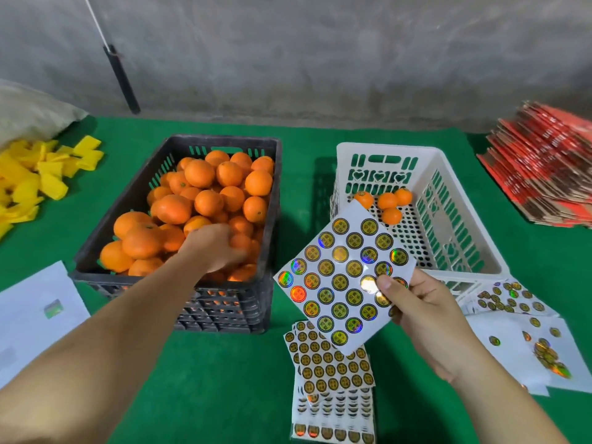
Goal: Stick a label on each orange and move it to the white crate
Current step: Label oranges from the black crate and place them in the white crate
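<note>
R grip (416,309) pinching label sheet (344,277)

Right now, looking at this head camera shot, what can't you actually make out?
- Left hand: blurred in the black crate; whether its fingers grip an orange is unclear.
- Label sheet in the right hand: print too small to read.
- Oranges in the white crate: the sheet covers part of one; labels mostly can't be seen.
- Sticker sheets on the table: bottom ones blurred and cut by the frame edge.
</note>
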A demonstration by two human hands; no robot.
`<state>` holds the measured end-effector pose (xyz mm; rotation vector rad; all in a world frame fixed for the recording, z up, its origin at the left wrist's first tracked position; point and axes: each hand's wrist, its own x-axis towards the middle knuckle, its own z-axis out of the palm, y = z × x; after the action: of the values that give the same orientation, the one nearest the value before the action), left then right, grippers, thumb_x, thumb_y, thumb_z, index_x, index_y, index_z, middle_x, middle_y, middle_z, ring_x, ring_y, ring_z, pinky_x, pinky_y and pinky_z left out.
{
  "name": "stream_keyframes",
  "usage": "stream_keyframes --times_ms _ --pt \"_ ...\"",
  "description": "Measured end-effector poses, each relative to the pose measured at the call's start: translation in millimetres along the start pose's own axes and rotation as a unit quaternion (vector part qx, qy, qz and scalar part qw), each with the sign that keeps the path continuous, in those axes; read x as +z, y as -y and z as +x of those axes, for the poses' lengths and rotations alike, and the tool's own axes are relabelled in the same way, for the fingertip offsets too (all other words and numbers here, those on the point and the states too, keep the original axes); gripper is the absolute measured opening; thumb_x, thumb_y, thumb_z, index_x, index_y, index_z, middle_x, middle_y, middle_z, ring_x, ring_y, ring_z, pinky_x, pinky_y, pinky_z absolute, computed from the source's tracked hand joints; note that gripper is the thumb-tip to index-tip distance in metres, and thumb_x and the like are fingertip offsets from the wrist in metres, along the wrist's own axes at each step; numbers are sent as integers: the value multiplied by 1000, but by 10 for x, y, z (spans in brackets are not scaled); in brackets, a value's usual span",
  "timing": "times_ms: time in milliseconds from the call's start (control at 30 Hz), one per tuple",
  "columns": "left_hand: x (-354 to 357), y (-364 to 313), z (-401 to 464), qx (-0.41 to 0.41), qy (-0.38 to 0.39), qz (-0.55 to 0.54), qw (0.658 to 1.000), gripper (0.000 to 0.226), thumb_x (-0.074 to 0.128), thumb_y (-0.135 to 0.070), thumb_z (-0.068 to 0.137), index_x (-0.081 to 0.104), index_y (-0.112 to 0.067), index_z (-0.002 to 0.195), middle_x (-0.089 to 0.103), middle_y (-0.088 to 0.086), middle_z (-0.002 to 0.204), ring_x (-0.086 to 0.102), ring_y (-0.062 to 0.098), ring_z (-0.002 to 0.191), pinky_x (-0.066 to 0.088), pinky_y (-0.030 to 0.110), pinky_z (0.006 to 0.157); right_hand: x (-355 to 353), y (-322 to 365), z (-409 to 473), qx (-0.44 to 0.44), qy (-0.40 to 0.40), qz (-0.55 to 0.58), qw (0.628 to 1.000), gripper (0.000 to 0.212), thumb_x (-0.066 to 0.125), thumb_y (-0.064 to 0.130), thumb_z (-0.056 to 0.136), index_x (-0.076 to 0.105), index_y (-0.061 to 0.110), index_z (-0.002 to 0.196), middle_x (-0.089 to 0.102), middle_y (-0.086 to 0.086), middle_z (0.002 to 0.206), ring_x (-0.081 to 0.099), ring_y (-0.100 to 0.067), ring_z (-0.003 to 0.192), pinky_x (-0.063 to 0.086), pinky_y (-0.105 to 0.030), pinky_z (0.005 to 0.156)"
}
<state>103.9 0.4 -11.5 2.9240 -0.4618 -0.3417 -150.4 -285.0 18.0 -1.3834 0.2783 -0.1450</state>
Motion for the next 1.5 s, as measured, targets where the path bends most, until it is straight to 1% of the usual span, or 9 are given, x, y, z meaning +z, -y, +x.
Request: stream_keyframes --times_ms 133,200,267,567,667,767,967,1167,1500 --pt "-232 -151 -392 -32 -97 -482 870 74 73 -64 71 65 -23 132 73 -7 119 68 19 113 55 31 89 -79 -3 -24 5 -8 17 1000 36 71 29 90 76 17 124 75 -13 128 72 -36 117 59 -50 100" --pt "-314 -341 -685 0 -13 -683 730 77 79 -58 67 60 -22 133 70 -2 130 67 23 123 53 42 105 -106 10 -19 8 -5 24 1000 36 69 24 92 75 14 125 74 -15 129 70 -38 119 56 -53 104" --pt "-343 -557 -1004 46 87 -736 670 76 81 -56 67 58 -22 131 67 4 138 63 27 130 46 49 112 -120 23 -19 15 4 37 999 36 68 21 92 74 12 126 73 -17 129 69 -40 120 57 -52 103" --pt "-213 -1051 -1639 163 127 -679 704 66 89 -48 72 70 -21 129 72 17 126 67 40 119 54 51 105 -10 148 -107 -64 34 -123 990 46 74 31 91 64 41 135 70 16 131 68 -14 121 57 -21 93" --pt "-184 -1097 -1701 190 98 -638 740 52 82 -35 80 67 -31 130 72 5 127 71 25 115 57 35 93 90 208 -170 -281 -156 -456 830 63 77 35 95 46 32 150 42 2 142 43 -19 134 37 -34 111" --pt "-153 -1124 -1750 228 94 -609 754 68 83 -23 85 48 -31 142 68 5 131 70 28 113 56 35 90 133 377 -175 -448 -64 -558 696 42 70 33 96 67 25 137 56 -7 136 50 -35 121 34 -39 105" --pt "-158 -1110 -1841 295 79 -542 783 95 85 -11 86 21 -30 152 58 10 143 62 37 125 53 60 99 140 588 -100 -392 43 -501 770 29 75 36 97 79 17 119 71 4 111 65 -23 103 51 -41 91" --pt "-249 -1059 -1879 368 65 -442 816 91 87 -15 85 29 -36 152 44 -4 155 52 17 139 47 24 104 74 708 -125 -196 146 -253 936 16 73 31 90 85 29 99 75 -4 94 69 -24 85 55 -34 76" --pt "-247 -1028 -1918 345 91 -448 820 93 87 -17 85 28 -39 153 53 -9 151 52 17 139 51 31 103 70 760 -244 -307 138 -407 849 21 74 28 91 81 24 110 68 12 89 68 -14 87 54 -26 80"
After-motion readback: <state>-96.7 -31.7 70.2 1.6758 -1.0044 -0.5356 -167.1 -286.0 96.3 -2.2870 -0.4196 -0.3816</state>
